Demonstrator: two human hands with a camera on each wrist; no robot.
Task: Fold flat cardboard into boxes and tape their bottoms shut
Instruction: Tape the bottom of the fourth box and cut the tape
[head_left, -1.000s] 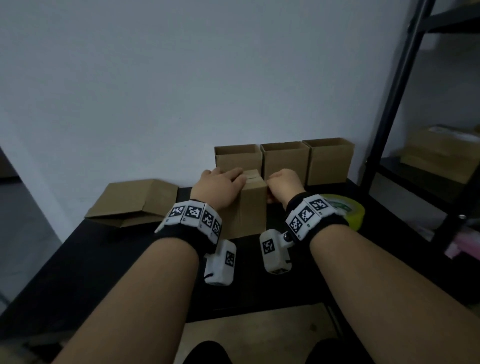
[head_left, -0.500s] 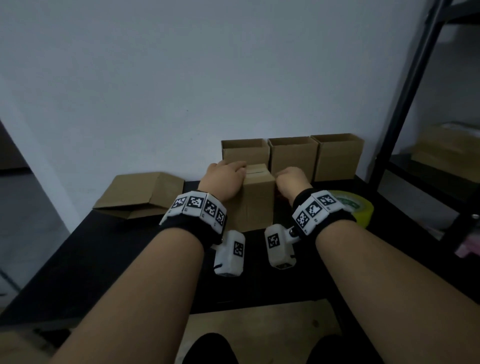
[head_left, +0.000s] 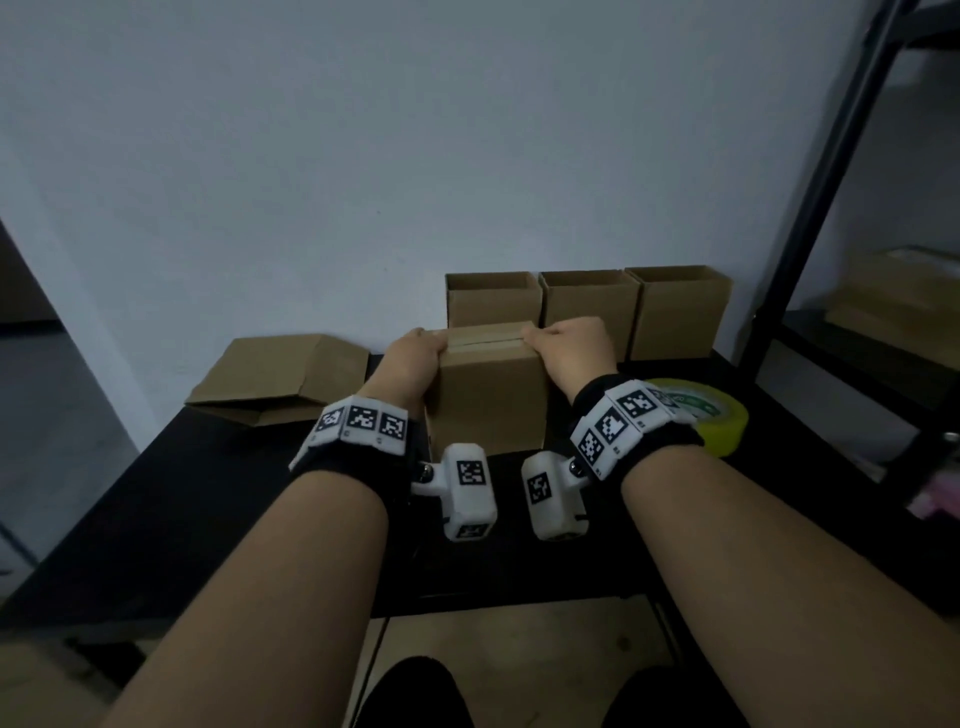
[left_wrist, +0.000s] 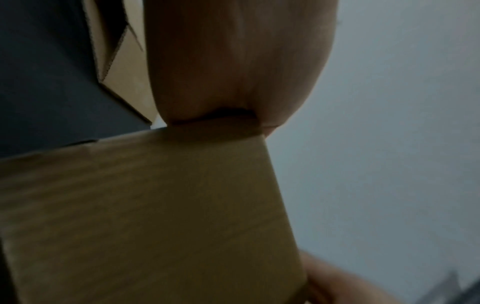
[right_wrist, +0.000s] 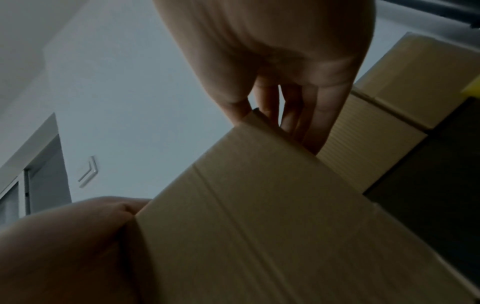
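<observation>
A folded cardboard box (head_left: 488, 400) stands on the black table (head_left: 208, 493), its closed flaps facing up with a seam across them. My left hand (head_left: 415, 358) grips its upper left edge, and my right hand (head_left: 569, 345) grips its upper right edge. The left wrist view shows the left hand (left_wrist: 233, 61) pressed over the top corner of the box (left_wrist: 155, 216). In the right wrist view the right hand (right_wrist: 280, 61) has its thumb on the box's (right_wrist: 259, 216) top edge and its fingers down the side. A yellow-green tape roll (head_left: 696, 415) lies to the right.
Three open-topped boxes (head_left: 589, 301) stand in a row against the wall, right behind the held box. Flat cardboard (head_left: 280, 376) lies at the table's back left. A dark metal shelf (head_left: 810, 208) rises at the right, holding more cardboard (head_left: 898, 296).
The box has turned from corner-on to square with me. My left hand slid off the top to the left edge, and the right hand rose to the top right edge.
</observation>
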